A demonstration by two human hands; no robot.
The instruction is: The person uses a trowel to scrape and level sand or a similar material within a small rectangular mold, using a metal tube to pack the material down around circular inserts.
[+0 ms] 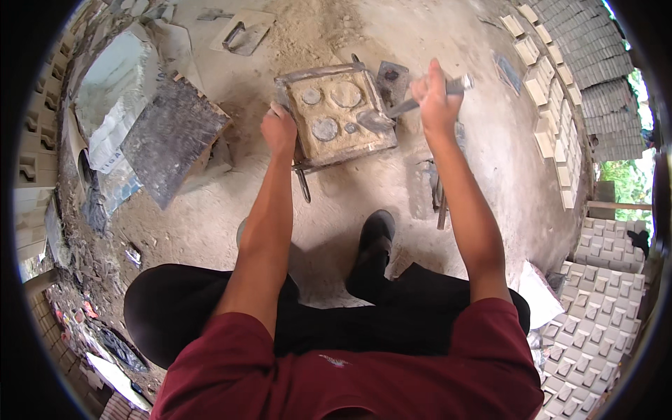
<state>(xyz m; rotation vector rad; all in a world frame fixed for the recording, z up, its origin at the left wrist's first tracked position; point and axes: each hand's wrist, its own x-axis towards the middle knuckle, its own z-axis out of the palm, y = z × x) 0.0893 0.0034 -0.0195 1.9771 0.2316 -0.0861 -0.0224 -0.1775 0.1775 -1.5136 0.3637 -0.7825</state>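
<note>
A square frame mould [343,155] packed with tan sand lies on the floor ahead of me. Several round grey discs, among them a large one [346,94], sit level in the sand. My left hand [280,129] is closed at the mould's left side, its fingers partly hidden. In my right hand [437,101] is a trowel [378,120], held by its handle with the thumb pointing up along it. The trowel's blade rests at or just above the sand near the right rim; which of these I cannot tell. A dark metal handle [303,185] juts from the mould's near side.
A dark board [171,136] leans by a broken pale container [115,84] at left. A handled plate [241,38] lies beyond the mould near loose sand [308,31]. Metal tools [437,189] lie at right. Stacked pale blocks [549,98] line the right side.
</note>
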